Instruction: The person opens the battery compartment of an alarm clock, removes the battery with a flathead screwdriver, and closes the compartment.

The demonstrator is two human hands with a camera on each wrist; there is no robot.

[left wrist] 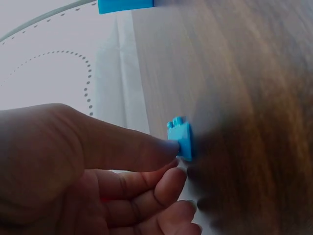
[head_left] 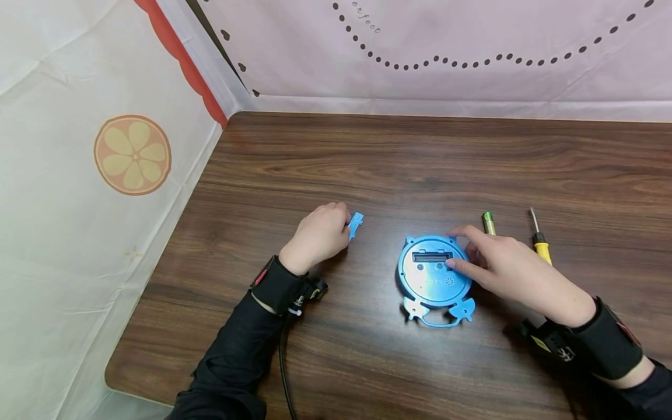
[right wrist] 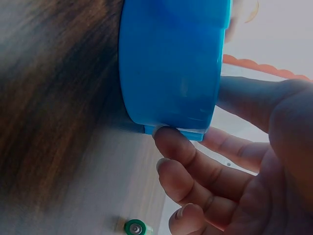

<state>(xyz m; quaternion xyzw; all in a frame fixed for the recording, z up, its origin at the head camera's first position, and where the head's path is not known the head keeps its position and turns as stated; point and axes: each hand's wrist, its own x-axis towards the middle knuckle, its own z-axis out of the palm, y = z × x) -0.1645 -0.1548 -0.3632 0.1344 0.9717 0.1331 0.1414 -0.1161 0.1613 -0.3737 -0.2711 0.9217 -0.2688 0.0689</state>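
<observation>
A round blue alarm clock (head_left: 433, 289) lies back side up on the table, its battery slot (head_left: 426, 257) uncovered and dark inside. My right hand (head_left: 506, 265) grips the clock's right side, thumb over the back. In the right wrist view, fingertips touch the side wall of the clock (right wrist: 171, 68). To the left, my left hand (head_left: 321, 233) pinches a small blue battery cover (head_left: 356, 223) between thumb and fingers. The left wrist view shows clips on one end of this cover (left wrist: 184, 139), above the table.
A green battery (head_left: 489, 221) lies on the wooden table (head_left: 367, 163) just beyond my right hand. Farther right is a screwdriver (head_left: 542, 244) with a yellow and black handle. White patterned cloth (head_left: 472, 35) hangs behind the table and on its left.
</observation>
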